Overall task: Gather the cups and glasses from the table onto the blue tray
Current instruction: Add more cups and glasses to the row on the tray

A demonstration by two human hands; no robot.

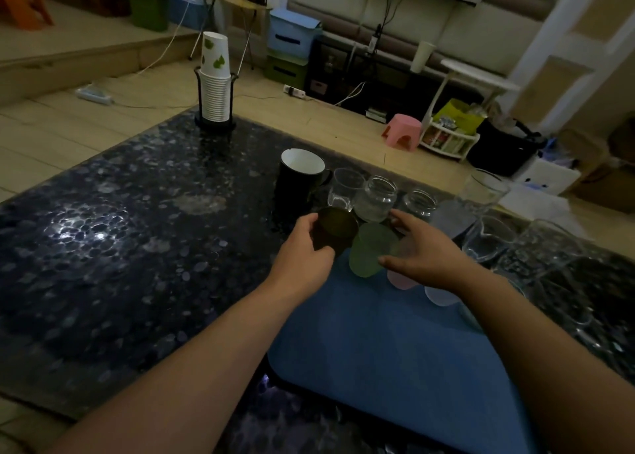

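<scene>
The blue tray (378,343) lies on the dark speckled table in front of me. My left hand (302,251) grips a dark cup (335,228) at the tray's far left corner. My right hand (424,247) holds a light green cup (369,249) beside it, thumb and fingers around its sides. A pink cup (400,280) and a pale lilac cup (441,297) show under my right wrist on the tray. Behind stand a black mug (299,182), a clear glass (345,187), two glass jars (376,199) and a grey cup (452,218).
Several clear glasses (488,237) crowd the table's right side. A holder with stacked paper cups (215,86) stands at the far corner. A pink stool (402,132) and storage boxes sit on the floor beyond the table (120,230).
</scene>
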